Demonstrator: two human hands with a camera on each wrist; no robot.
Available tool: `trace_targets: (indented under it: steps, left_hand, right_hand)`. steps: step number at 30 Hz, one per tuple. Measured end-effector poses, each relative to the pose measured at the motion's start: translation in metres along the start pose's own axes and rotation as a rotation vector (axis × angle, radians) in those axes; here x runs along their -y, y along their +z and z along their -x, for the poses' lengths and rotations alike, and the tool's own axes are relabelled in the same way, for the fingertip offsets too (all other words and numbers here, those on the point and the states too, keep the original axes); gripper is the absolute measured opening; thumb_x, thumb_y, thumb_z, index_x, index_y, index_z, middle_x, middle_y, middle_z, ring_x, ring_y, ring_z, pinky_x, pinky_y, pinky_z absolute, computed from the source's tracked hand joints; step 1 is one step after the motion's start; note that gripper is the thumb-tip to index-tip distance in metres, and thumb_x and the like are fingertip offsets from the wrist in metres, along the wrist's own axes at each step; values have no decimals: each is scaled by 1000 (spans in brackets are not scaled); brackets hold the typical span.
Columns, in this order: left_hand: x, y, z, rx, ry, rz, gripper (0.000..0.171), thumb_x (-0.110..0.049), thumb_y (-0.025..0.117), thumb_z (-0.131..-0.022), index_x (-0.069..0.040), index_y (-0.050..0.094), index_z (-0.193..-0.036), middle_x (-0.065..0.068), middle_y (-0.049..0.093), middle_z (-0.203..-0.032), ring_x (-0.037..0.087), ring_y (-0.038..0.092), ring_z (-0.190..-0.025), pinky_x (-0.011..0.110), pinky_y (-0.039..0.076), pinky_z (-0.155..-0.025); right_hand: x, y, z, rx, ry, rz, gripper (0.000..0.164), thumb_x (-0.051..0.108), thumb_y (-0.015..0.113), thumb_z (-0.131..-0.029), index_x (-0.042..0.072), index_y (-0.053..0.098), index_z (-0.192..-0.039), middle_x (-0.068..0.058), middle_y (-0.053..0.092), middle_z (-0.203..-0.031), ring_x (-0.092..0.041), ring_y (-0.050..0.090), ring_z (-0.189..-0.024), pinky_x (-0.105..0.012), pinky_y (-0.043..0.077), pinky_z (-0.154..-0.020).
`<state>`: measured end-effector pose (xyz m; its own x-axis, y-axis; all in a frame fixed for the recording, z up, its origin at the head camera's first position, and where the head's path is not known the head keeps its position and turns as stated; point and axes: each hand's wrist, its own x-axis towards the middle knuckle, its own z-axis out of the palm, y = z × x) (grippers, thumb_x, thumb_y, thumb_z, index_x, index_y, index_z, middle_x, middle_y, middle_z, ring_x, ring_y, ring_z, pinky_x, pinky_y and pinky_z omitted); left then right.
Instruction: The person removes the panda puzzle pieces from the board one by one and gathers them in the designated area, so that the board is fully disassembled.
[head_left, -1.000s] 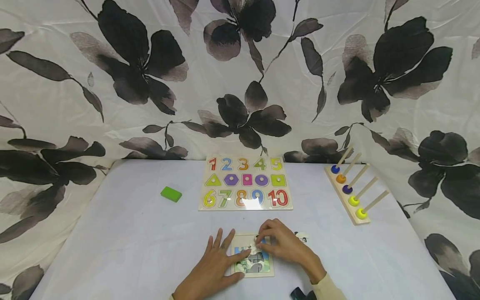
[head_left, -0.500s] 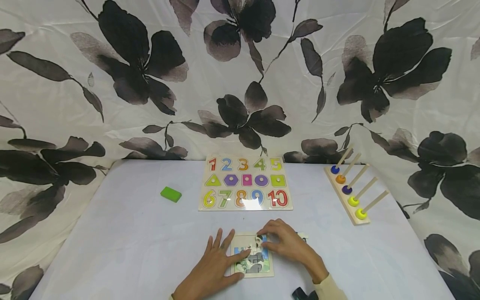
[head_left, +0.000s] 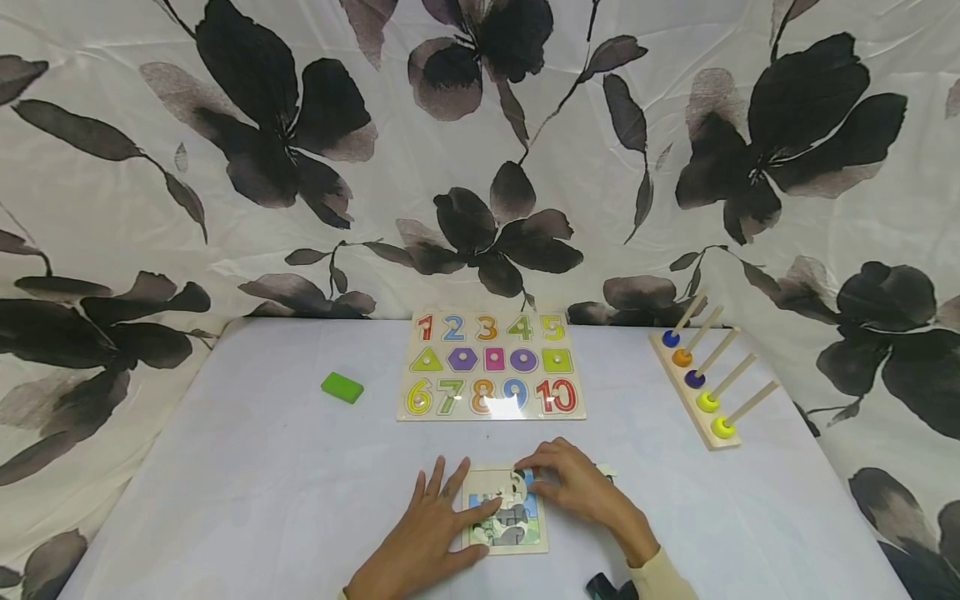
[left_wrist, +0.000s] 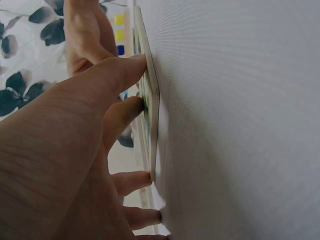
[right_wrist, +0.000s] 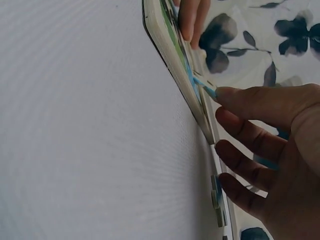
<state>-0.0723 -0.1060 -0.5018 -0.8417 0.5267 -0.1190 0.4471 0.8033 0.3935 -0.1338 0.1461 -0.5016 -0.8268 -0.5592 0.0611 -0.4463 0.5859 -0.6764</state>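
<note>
A small wooden jigsaw puzzle (head_left: pixel 510 546) in a pale frame lies near the front of the table, with a black-and-white animal picture on green and blue. My left hand (head_left: pixel 431 529) rests over its left side, fingers spread, thumb and index finger touching it. At the upper right of the frame, my right hand (head_left: pixel 573 483) pinches a puzzle piece (right_wrist: pixel 206 88) between thumb and index finger. In the right wrist view that blue-edged piece stands tilted against the puzzle. More loose puzzle pieces (head_left: pixel 607 472) lie behind the right hand, which partly hides them.
A number and shape board (head_left: pixel 491 419) lies behind the puzzle. To its left is a green block (head_left: pixel 342 388); on the right stands a wooden peg rack (head_left: pixel 701 417) with coloured beads. A black object (head_left: pixel 600 587) sits by the right sleeve. Floral cloth (head_left: pixel 480 167) hangs behind.
My right fingers have shifted slightly right at the puzzle's upper corner, and more of the picture there shows. The left hand has stayed in place.
</note>
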Motion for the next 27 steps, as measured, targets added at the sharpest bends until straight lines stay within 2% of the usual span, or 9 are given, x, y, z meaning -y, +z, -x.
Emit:
trace_targets:
  steps: [7, 16, 22, 27]
  left_hand:
    - [0, 0, 0, -10, 5, 6, 51, -55, 60, -86, -42, 53, -134, 20, 25, -155, 54, 12, -139, 72, 18, -104]
    - [0, 0, 1, -25, 10, 4, 51, -55, 60, -86, -41, 54, -134, 21, 25, -155, 55, 12, -139, 72, 18, -104]
    - [0, 1, 2, -34, 20, -7, 50, -55, 60, -86, -41, 54, -134, 21, 25, -155, 55, 13, -139, 72, 19, -104]
    - [0, 2, 0, -25, 5, -12, 50, -55, 61, -85, -42, 54, -134, 20, 25, -155, 54, 12, -139, 71, 18, -104]
  right_hand:
    - [0, 0, 0, -34, 13, -31, 23, 9, 71, -84, 15, 74, -105, 11, 68, -90, -6, 52, -85, -26, 47, -77]
    - [1, -2, -1, -82, 75, -54, 16, 13, 69, -87, 16, 75, -102, 11, 68, -90, -6, 56, -86, -27, 49, -78]
    - [-1, -6, 2, -113, 107, -90, 18, 10, 68, -87, 19, 74, -101, 12, 68, -95, -8, 60, -91, -30, 51, -82]
    - [-6, -14, 7, -141, 149, -151, 19, 7, 66, -88, 20, 73, -100, 11, 69, -99, -13, 63, -97, -37, 51, -87]
